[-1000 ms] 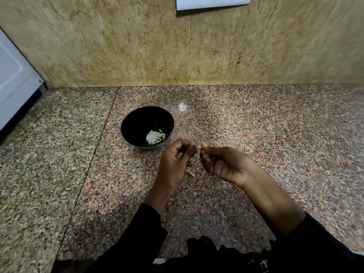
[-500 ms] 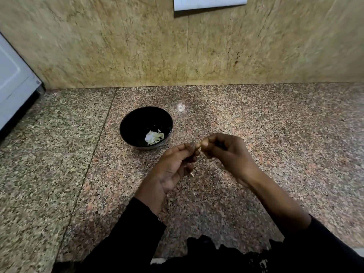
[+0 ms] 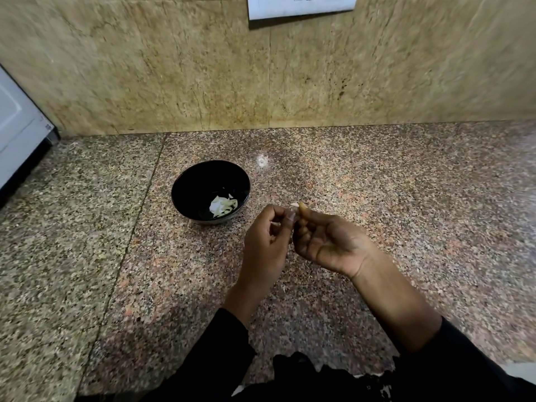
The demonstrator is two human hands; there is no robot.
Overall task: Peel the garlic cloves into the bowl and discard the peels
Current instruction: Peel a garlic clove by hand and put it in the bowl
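Observation:
A black bowl (image 3: 185,181) stands on the granite counter, with a small heap of pale garlic pieces (image 3: 222,206) at its bottom. Just right of the bowl, my left hand (image 3: 265,245) and my right hand (image 3: 330,242) meet fingertip to fingertip above the counter. Between them they pinch one small garlic clove (image 3: 295,205), of which only a pale tip shows. My right palm faces up with the fingers curled. My left hand's fingers curl inward and hide the rest of the clove.
The speckled granite counter (image 3: 406,198) runs to a beige stone wall (image 3: 174,82). A white appliance (image 3: 17,126) stands at the far left. A white switch plate (image 3: 301,5) is on the wall above. A small white speck (image 3: 262,160) lies behind the bowl.
Both hands stayed together at the clove. My right hand has turned from knuckles-up back to palm-up, and my left hand has risen more upright.

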